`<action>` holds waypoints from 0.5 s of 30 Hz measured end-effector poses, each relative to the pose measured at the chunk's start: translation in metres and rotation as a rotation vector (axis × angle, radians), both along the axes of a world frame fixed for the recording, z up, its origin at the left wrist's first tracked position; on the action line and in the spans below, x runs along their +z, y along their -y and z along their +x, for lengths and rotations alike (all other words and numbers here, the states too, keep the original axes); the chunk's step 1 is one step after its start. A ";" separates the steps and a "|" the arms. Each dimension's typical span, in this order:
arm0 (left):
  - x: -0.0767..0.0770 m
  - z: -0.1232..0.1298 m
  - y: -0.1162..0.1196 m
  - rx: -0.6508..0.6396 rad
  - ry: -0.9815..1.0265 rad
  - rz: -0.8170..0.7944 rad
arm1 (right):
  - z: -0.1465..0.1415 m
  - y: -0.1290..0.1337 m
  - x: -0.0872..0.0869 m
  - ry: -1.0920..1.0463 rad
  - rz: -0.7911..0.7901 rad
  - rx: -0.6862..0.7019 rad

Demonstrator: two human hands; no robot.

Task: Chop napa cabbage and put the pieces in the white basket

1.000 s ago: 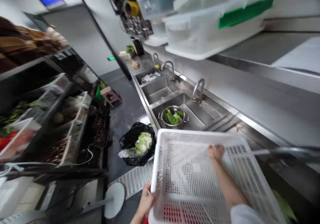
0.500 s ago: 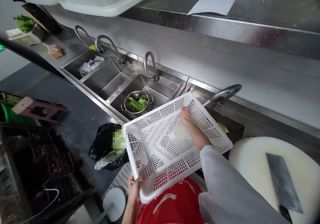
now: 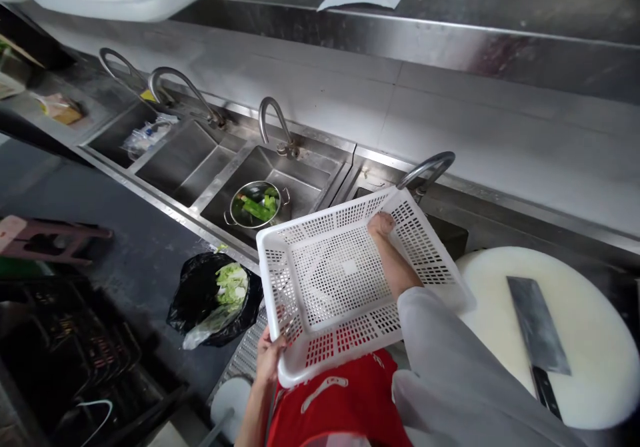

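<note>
A white perforated plastic basket point(image 3: 330, 340) is held tilted in front of my red apron point(image 3: 350, 400). Its inside faces me, with a pale square at the centre of the bottom. My left hand point(image 3: 270, 357) grips the near left corner, thumb over the rim and the other fingers behind the wall. Inside the basket, my right hand point(image 3: 381, 224) is closed against the far wall near the right corner. What its fingers hold, if anything, is hidden. The basket's right end overlaps a round white chopping board point(image 3: 595, 300) carrying a cleaver point(image 3: 537, 324).
Behind the basket runs a row of steel sinks point(image 3: 180, 160) with curved taps. A two-handled steel pot point(image 3: 257, 205) with green vegetable pieces sits in one. On the left is a black bin bag point(image 3: 193, 294) with leafy scraps. A steel shelf point(image 3: 425, 34) crosses overhead.
My view has swung right, so the sinks and chopping board sit further left. The basket has shifted right relative to them, its right end now over the board's edge. Both hands stay on it.
</note>
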State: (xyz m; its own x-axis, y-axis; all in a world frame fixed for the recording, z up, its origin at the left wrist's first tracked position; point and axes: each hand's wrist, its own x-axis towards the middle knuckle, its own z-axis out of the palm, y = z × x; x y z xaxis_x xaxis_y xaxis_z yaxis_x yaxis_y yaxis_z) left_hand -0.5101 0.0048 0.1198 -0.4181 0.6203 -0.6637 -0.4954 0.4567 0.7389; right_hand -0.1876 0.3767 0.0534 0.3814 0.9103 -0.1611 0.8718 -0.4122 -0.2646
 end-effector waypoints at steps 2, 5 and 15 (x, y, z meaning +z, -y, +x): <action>0.001 0.000 -0.002 -0.008 0.051 0.015 | 0.005 0.003 0.002 -0.005 0.006 -0.023; -0.002 -0.001 -0.003 -0.037 0.053 0.025 | 0.000 0.007 0.001 -0.001 0.063 -0.049; -0.012 0.002 -0.006 -0.068 -0.133 0.024 | -0.195 0.112 -0.041 -0.120 0.016 0.617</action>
State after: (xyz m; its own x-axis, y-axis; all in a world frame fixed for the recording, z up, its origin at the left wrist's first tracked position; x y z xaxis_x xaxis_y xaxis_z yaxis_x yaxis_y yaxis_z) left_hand -0.5085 0.0110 0.1082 -0.4577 0.6653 -0.5899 -0.3613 0.4670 0.8071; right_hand -0.3825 0.2643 0.0120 -0.2344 0.9598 -0.1545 0.9118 0.1619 -0.3772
